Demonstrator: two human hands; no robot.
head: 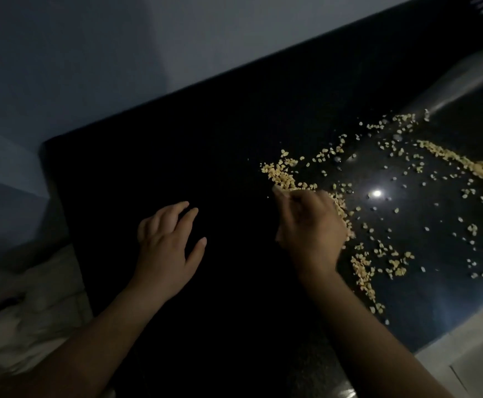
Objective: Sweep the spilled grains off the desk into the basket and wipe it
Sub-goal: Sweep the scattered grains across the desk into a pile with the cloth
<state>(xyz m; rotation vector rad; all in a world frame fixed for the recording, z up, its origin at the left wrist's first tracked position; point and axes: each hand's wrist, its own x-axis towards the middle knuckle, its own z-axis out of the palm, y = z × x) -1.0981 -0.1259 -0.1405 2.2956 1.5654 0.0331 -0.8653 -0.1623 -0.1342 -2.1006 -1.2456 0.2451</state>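
— Dim room, a pale wall (119, 53) at the back, and a glossy black tabletop (206, 139) running on a slant across the view. Where do the grains (280, 172) lie?

— All on the right half. They spread from a small heap mid-tabletop out to the right edge of the view, with a thick ridge far right and another strip running along the near right. The left half shows bare.

— And the hands?

— Well apart. The left hand (165, 248) rests palm down on the bare dark part, fingers straight and spread, holding nothing. The right hand (312, 225) is blurred; its fingers reach out fairly straight and close together, its outer edge touching the grains, fingertips at the small heap.

— So which one does the work?

— The right, by a long way: the grains lie to its right and beyond it, none near the left.

— The basket?

— Not in view. Something pale and crumpled (19, 326) lies below the tabletop's left edge; what it is cannot be told. Most of the sweeping looks undone.
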